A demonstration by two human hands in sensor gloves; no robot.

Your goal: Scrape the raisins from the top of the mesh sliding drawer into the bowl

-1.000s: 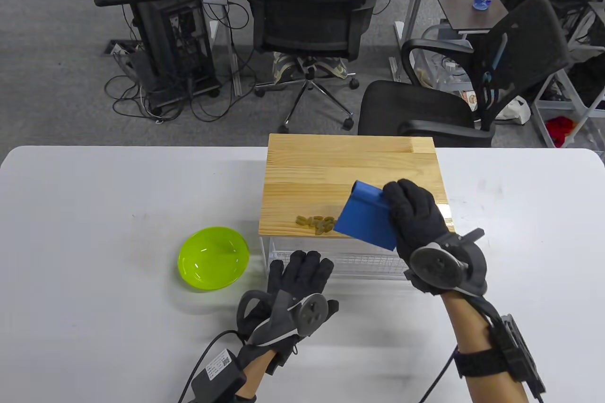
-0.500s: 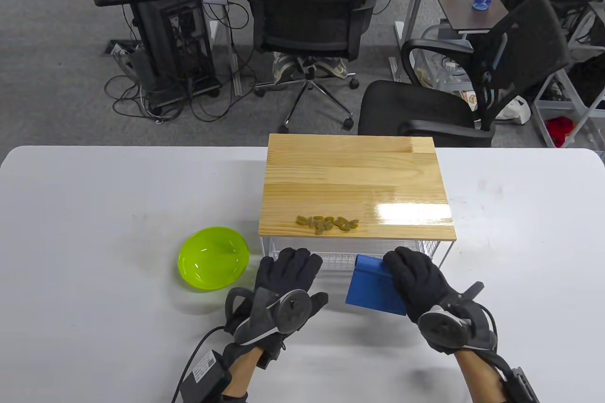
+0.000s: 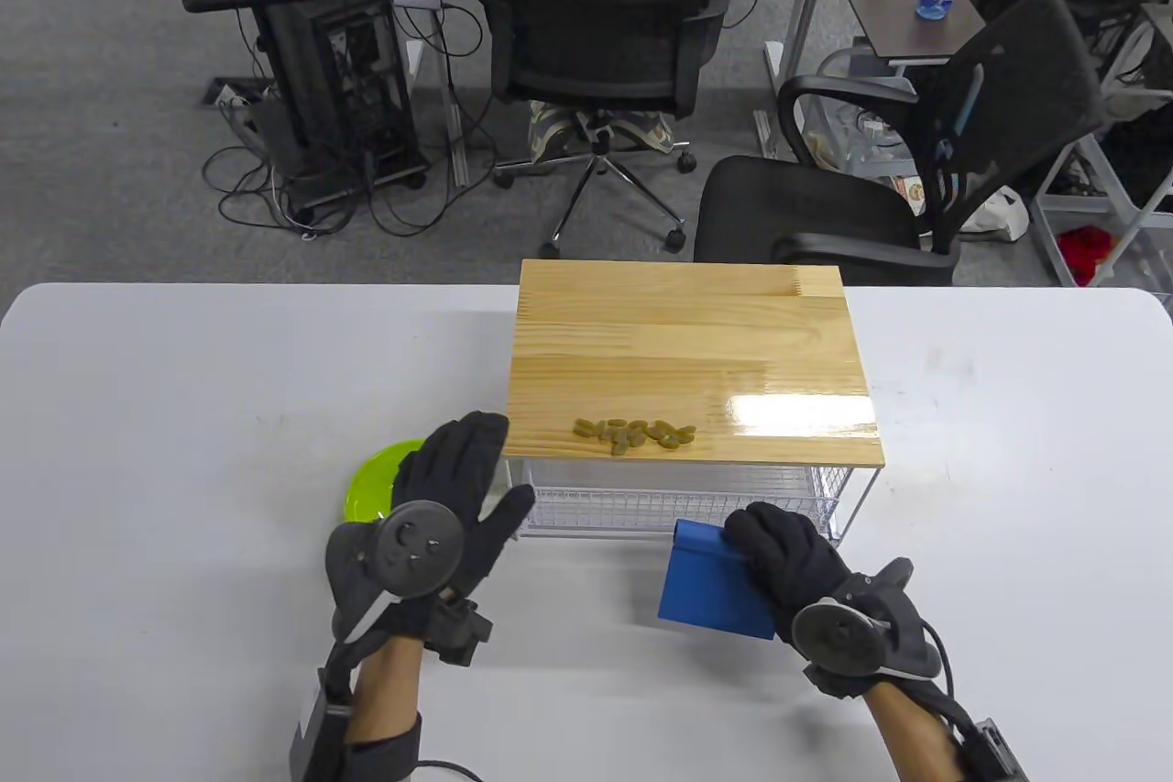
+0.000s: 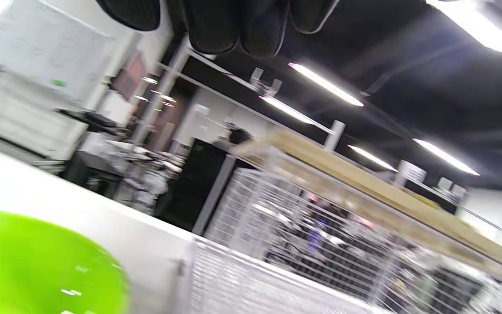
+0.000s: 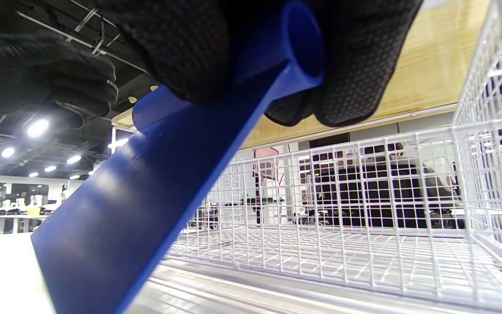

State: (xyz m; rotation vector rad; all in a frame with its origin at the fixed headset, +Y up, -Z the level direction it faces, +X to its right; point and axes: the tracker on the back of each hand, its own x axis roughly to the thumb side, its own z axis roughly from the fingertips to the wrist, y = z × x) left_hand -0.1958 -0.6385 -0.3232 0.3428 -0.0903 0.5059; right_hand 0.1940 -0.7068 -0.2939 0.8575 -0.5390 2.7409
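Note:
Several raisins (image 3: 634, 434) lie in a small heap near the front edge of the wooden top (image 3: 687, 342) of the white mesh drawer (image 3: 678, 507). A lime green bowl (image 3: 371, 489) sits on the table left of the drawer, partly hidden by my left hand (image 3: 449, 489). That hand hovers above the bowl with straight fingers and holds nothing. My right hand (image 3: 788, 562) grips a blue scraper (image 3: 710, 585) by its rolled handle, low over the table in front of the drawer. The right wrist view has the scraper (image 5: 155, 174) close up, with the mesh basket (image 5: 342, 209) behind it.
The white table (image 3: 183, 415) extends wide on the left and right of the drawer. Office chairs (image 3: 596, 21), a computer stand and cables fill the floor beyond the far edge. The bowl's rim (image 4: 37, 261) and the drawer's mesh front (image 4: 299, 244) appear blurred in the left wrist view.
My right hand has drawn the scraper off the wooden top, down to the table in front of the drawer. My left hand has moved left and forward over the bowl.

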